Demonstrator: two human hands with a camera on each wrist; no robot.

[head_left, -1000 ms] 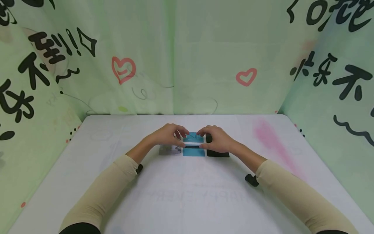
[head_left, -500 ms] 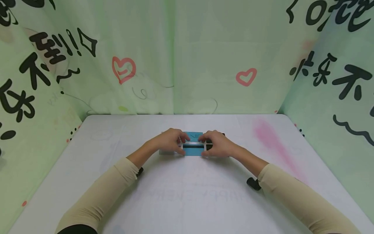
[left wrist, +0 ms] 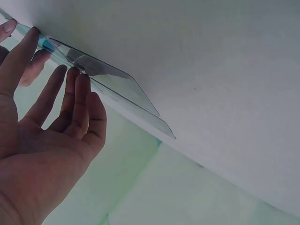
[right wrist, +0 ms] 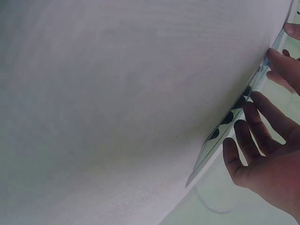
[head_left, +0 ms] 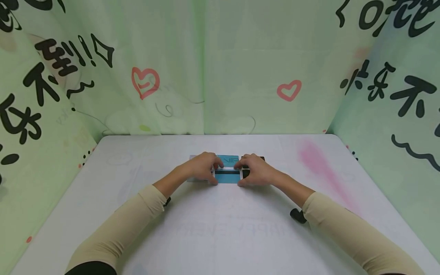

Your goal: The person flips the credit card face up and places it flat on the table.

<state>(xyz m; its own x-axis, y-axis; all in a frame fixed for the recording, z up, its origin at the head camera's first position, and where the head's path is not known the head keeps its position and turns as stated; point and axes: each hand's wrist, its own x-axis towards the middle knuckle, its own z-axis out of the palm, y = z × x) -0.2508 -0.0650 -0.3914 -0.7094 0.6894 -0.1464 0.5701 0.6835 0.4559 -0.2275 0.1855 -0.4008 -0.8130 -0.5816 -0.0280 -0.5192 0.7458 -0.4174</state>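
Note:
Two blue cards lie one behind the other on the white table, the far one lettered VIP [head_left: 228, 160], the near one crossed by a dark stripe [head_left: 227, 177]. My left hand [head_left: 203, 167] spans the striped card's left side, thumb by its near corner and fingertips by its far edge. At the right side, my right hand [head_left: 258, 170] lies the same way. In both wrist views the fingers are spread and softly bent; whether they touch the card is hard to tell. Pale grey cards [head_left: 197, 180] lie partly hidden under the left hand, black cards [head_left: 246, 173] under the right.
The white table [head_left: 220, 236] stretches toward me and to both sides. Behind it hangs a green curtain [head_left: 240, 110] with drawn hearts and black writing. Dark wrist devices [head_left: 297, 216] sit below the beige sleeves [head_left: 347, 229].
Both hands have come nearer to me, from around the far blue card to around the striped one. The striped card now lies against the VIP card's near edge; the last half second shows little motion.

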